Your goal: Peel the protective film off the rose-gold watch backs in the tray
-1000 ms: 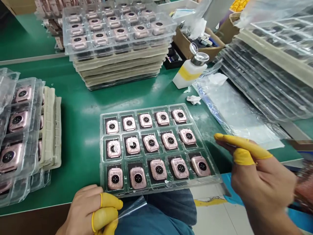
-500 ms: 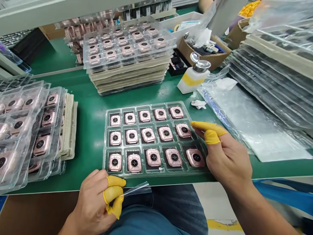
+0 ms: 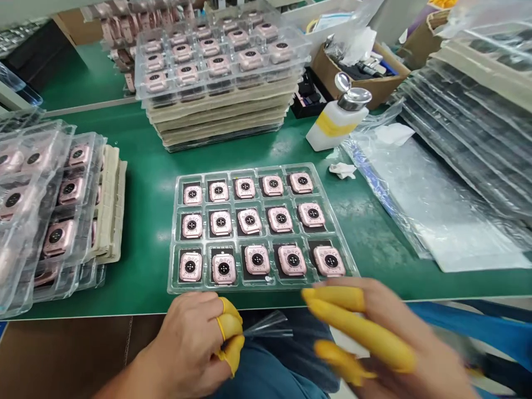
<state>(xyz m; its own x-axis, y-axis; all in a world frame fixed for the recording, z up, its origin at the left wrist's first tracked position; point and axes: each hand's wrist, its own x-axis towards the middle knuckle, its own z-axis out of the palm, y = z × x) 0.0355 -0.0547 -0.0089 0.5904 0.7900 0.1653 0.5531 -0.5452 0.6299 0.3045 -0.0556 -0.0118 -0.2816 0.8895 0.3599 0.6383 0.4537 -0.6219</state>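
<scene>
My left hand (image 3: 199, 341), with yellow finger cots on its fingertips, is closed in a pinch on thin clear plastic film strips (image 3: 269, 327) below the table's front edge. My right hand (image 3: 378, 332), also in yellow finger cots, is blurred by motion; its fingers are spread, and nothing shows between them. It is right of the film, near the front right corner of a clear plastic tray (image 3: 170, 249). Pink smartwatch bodies (image 3: 250, 220) fill the tray's three rows, backs up, with round black sensors showing.
Stacked trays of pink watches stand at the back (image 3: 216, 111) and left (image 3: 112, 205). A white pump bottle (image 3: 334, 124), crumpled tissue (image 3: 342, 170) and a clear plastic bag (image 3: 457, 216) lie to the right. Behind are a cardboard box (image 3: 386, 86) and another tray stack (image 3: 477, 127).
My right hand has left the tray's right edge and moved down and toward my left hand, its fingers opening. My left hand has shifted right with the film.
</scene>
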